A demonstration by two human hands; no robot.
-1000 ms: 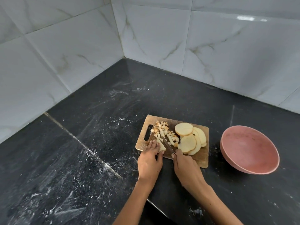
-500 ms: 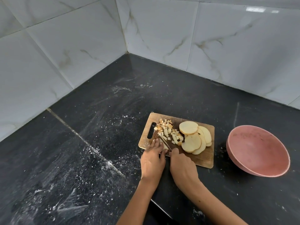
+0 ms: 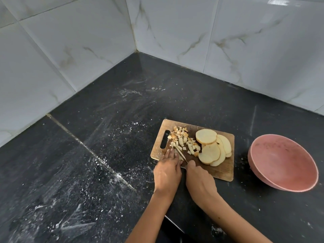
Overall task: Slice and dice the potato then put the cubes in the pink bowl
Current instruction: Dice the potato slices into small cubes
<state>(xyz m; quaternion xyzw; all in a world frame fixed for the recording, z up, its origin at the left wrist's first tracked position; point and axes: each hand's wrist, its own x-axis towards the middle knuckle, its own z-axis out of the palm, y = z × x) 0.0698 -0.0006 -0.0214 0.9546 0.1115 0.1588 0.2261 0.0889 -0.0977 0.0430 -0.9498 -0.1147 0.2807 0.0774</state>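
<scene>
Right hand [image 3: 199, 179] grips the knife [image 3: 180, 153] on the board [image 3: 222, 171] — left hand [image 3: 167, 171] fingers press a potato strip [image 3: 180, 157], cubes [image 3: 184, 140] above.

A dark stone counter [image 3: 108, 120] fills the tiled corner, streaked with white powder and crossed by a pale seam. On it lie a wooden cutting board [image 3: 222, 171] and, just to its right, a pink bowl [image 3: 282, 162], apart from the board.
</scene>
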